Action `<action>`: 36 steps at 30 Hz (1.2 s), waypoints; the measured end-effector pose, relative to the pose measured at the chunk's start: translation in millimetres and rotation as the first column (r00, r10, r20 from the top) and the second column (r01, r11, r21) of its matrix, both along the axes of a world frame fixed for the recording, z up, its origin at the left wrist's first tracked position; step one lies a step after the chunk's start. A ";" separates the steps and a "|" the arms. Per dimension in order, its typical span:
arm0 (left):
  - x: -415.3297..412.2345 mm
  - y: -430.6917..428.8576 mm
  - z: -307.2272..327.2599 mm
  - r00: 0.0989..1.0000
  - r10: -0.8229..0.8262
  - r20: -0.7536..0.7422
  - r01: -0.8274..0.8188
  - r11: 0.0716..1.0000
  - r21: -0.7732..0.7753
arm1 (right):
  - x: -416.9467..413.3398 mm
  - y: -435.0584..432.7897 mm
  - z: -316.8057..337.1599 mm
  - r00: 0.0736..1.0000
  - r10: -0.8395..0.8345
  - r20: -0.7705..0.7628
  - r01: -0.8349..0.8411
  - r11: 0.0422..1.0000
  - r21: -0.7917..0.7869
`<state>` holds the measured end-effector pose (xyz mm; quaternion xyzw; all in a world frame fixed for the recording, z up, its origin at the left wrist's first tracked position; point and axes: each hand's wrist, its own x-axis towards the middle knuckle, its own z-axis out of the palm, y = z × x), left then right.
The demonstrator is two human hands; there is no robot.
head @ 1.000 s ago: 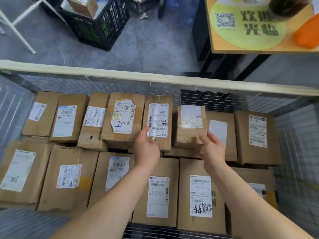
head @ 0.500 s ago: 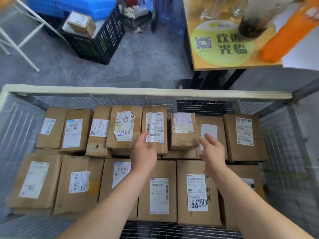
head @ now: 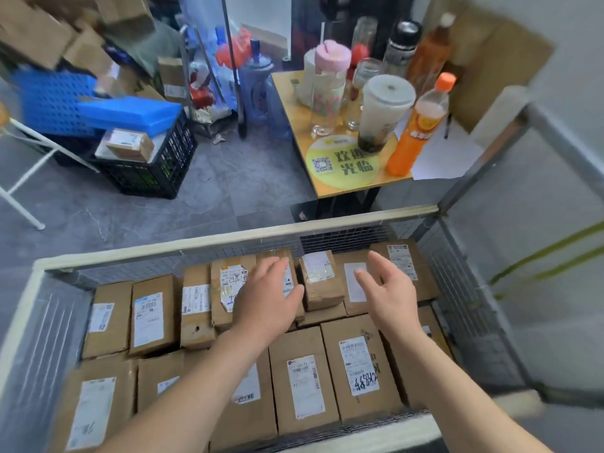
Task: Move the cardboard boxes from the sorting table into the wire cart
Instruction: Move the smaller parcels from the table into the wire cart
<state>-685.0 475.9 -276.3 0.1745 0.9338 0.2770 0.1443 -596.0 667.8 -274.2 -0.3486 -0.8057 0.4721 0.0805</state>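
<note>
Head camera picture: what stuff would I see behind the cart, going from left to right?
Blue crate → black crate → blue water jug → pink-lidded cup → orange drink bottle.

- You've got matt brown cardboard boxes [head: 304,341] with white paper labels [head: 358,366].
- The small box [head: 322,282] is wrapped in glossy clear tape.
- Your wire cart [head: 457,289] has grey metal mesh and a rim in pale matt wrap.
- The crate [head: 163,171] is black plastic lattice.
- The counter [head: 294,103] has a smooth, yellow wood-look top.
- The orange bottle [head: 415,132] is glossy plastic.
</note>
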 end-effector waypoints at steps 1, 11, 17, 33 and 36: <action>-1.6 -2.6 11.8 0.998 -0.050 -0.039 0.048 0.998 -0.038 | 4.6 -1.9 13.5 1.000 0.019 0.005 -0.019 0.997 0.070; 3.7 5.3 129.4 0.836 -0.391 -0.384 0.319 0.917 -0.239 | 68.2 -10.2 139.5 0.990 0.037 0.136 -0.112 0.796 0.595; 34.8 39.9 181.8 0.726 -0.495 -0.478 0.426 0.869 -0.252 | 125.0 3.1 187.9 0.988 -0.106 0.112 -0.001 0.723 0.691; 249.4 167.8 248.1 0.440 -0.682 -0.585 0.714 0.660 -0.232 | 377.6 57.1 246.0 0.879 -0.455 0.147 0.221 0.659 0.718; 298.3 190.4 252.9 0.372 -0.716 -0.591 0.757 0.602 -0.253 | 431.4 65.2 252.4 0.847 -0.511 0.147 0.268 0.649 0.712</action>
